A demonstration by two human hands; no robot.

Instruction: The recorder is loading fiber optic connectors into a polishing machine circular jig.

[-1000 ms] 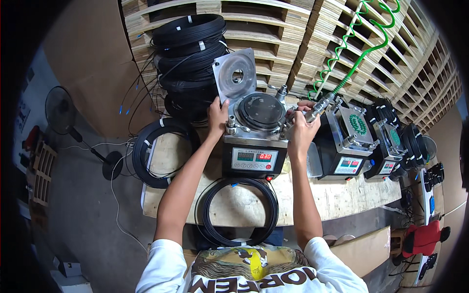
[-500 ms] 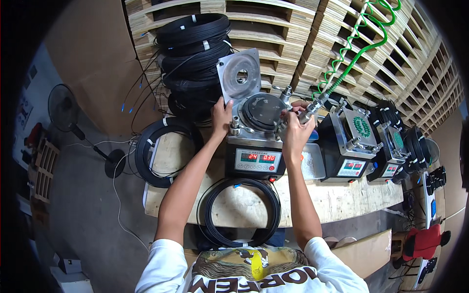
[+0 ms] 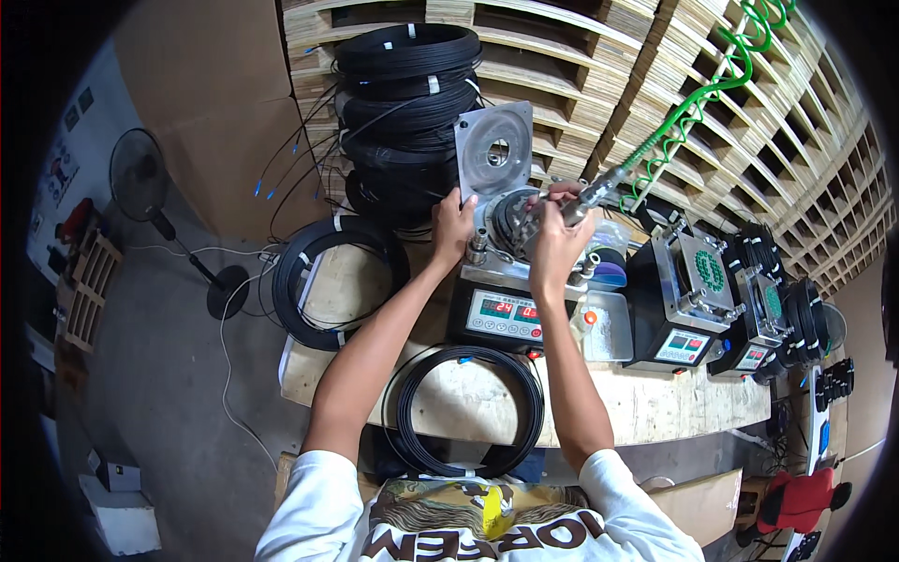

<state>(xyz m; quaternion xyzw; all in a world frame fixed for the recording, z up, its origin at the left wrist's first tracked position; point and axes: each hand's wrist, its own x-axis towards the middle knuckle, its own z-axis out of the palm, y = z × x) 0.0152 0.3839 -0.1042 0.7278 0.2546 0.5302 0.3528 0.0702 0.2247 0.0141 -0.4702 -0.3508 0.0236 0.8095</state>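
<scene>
My right hand [image 3: 559,242] is closed round a metal air blow gun [image 3: 592,195], fed by a green hose [image 3: 655,136], above the round black disc [image 3: 507,217] of a bench machine. The hand and gun cover part of the disc. My left hand [image 3: 453,230] grips the lower corner of a square metal plate [image 3: 485,178] with a round recess, raised on edge behind the disc. The machine's black body [image 3: 464,304] carries a lit red display panel [image 3: 504,314]. In front of it lies a coil of black cable [image 3: 405,412].
Another cable coil [image 3: 292,281] lies at the left, before a tall stack of coils [image 3: 407,56]. A tray [image 3: 618,328] and two similar machines [image 3: 679,300] stand right. Wooden pallets [image 3: 552,56] rise behind. A fan [image 3: 140,173] stands left; a person in red [image 3: 805,498] sits far right.
The whole view has shifted, with the scene moving right. Relative to the machine, my right hand and the blow gun have moved left over the disc. My left hand stays on the plate.
</scene>
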